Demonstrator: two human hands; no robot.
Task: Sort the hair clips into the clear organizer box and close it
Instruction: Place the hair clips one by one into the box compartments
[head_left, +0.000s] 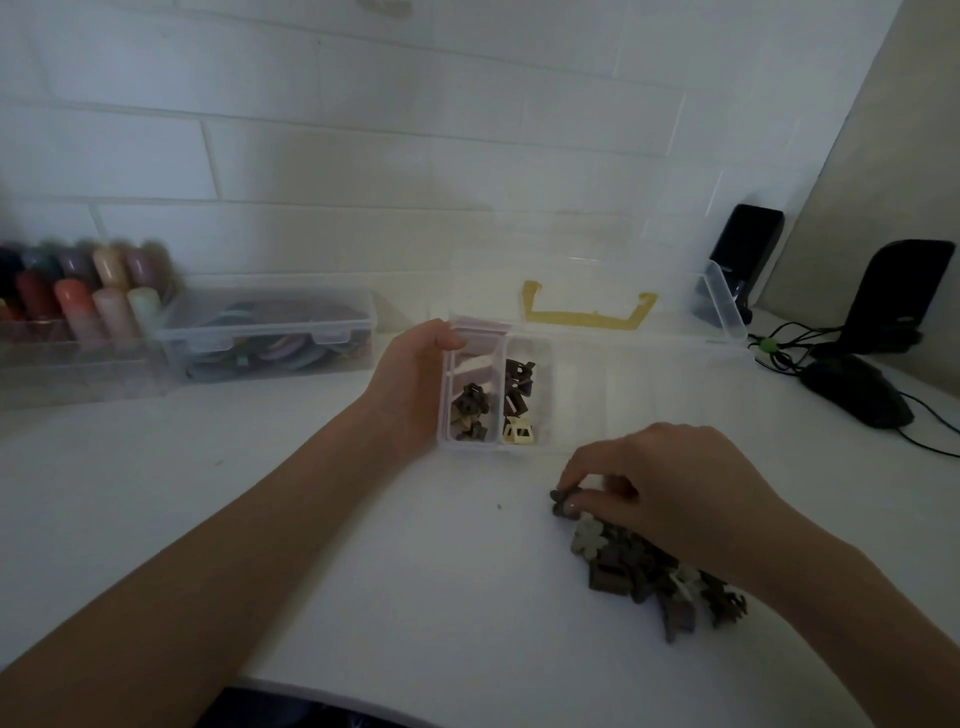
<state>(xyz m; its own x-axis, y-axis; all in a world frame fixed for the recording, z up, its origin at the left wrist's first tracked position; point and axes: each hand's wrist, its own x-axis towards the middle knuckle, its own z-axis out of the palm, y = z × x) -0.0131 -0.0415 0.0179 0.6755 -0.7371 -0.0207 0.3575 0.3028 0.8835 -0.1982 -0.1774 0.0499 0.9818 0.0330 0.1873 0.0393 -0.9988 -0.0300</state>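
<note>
Head view: a person's right hand (670, 483) pinches a small dark clip (563, 501) at the near edge of a loose pile of hair clips (644, 571) on the white table (363, 519). The left hand (415, 379) grips the left end wall of the clear organizer box (649, 384), thumb hooked over the rim; its lid (597, 270) stands open behind. Two left compartments already hold clips. The pinch looks shallow, so the clip could slip on the way over, or land in the wrong compartment and spoil the sort.
</note>
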